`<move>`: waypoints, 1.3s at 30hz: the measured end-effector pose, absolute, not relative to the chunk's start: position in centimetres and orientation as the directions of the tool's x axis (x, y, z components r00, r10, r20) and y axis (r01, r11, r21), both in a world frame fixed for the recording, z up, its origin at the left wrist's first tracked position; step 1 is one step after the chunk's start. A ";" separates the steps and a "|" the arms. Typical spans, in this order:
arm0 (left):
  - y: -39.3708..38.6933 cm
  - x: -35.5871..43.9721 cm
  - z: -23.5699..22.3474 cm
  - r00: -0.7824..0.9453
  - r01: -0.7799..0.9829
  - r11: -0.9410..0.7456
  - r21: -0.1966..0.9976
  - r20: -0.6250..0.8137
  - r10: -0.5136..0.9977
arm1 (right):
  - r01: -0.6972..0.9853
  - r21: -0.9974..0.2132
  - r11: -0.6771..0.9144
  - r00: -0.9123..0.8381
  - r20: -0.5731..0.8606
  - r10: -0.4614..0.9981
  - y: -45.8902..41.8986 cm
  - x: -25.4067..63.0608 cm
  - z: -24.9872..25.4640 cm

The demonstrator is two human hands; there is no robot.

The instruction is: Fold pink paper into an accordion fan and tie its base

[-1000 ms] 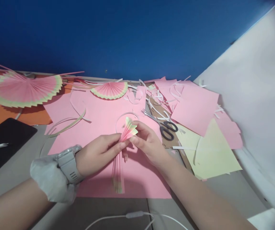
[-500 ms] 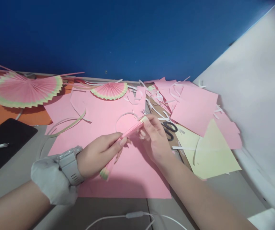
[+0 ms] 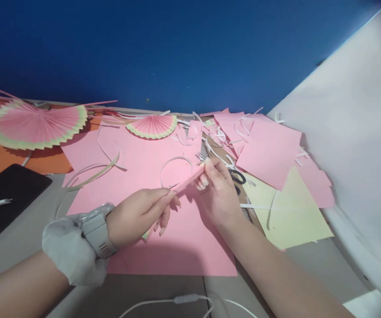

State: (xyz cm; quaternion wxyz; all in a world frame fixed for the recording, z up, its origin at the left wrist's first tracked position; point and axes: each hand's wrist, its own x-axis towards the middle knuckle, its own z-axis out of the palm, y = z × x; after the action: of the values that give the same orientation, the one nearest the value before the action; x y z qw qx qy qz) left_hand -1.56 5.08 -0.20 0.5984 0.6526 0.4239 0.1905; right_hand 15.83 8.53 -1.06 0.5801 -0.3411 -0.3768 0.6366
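Note:
Between my hands is a narrow folded strip of pink paper (image 3: 188,180) with pale yellow-green ends. My left hand (image 3: 146,211) pinches it near the middle, thumb on top; part of the strip passes behind the fingers, and a green end shows below them. At the upper end, my right hand (image 3: 217,185) grips the strip between thumb and fingers. Beneath both hands lies a large pink sheet (image 3: 177,251). Black-handled scissors (image 3: 238,176) rest just beyond my right hand, partly hidden by it.
A big pleated paper fan (image 3: 40,121) lies far left, a smaller fan (image 3: 152,126) at the back. Pink sheets (image 3: 270,150) and a yellow sheet (image 3: 299,212) spread at the right among paper offcuts. A black tablet-like slab (image 3: 11,194) sits left; a white cable (image 3: 185,299) runs along the front.
My right hand has shifted slightly right with the strip's upper end. The lower end has turned mostly out of sight behind my left hand, whose lower fingers are more spread.

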 end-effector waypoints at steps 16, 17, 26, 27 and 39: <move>5.2 -1.6 -0.4 0.547 0.278 -0.011 0.961 -0.149 0.824 | -0.336 -0.942 0.027 -0.126 0.074 0.989 8.2 15.9 -1.2; 5.2 -1.5 -0.5 0.543 0.279 -0.005 0.960 -0.154 0.826 | -0.339 -0.940 0.033 -0.123 0.079 0.989 8.2 15.9 -1.2; 5.1 -1.6 0.2 0.545 0.304 -0.048 0.951 -0.132 0.828 | -0.265 -0.961 0.072 -0.085 0.098 0.991 8.1 16.0 -1.0; 5.1 -1.6 0.3 0.544 0.307 -0.067 0.949 -0.117 0.831 | -0.266 -0.961 0.075 -0.088 0.101 0.991 8.1 15.9 -1.0; 5.0 -1.2 -0.1 0.528 0.212 -0.015 0.977 -0.102 0.843 | -0.224 -0.973 0.059 -0.153 0.095 0.984 7.5 15.5 -1.3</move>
State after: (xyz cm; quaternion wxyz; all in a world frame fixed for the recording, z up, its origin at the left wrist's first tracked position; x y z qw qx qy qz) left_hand -1.23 5.04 -0.11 0.5760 0.6574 0.4012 0.2739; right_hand 15.49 7.53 -1.32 0.5284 -0.3798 -0.5001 0.5714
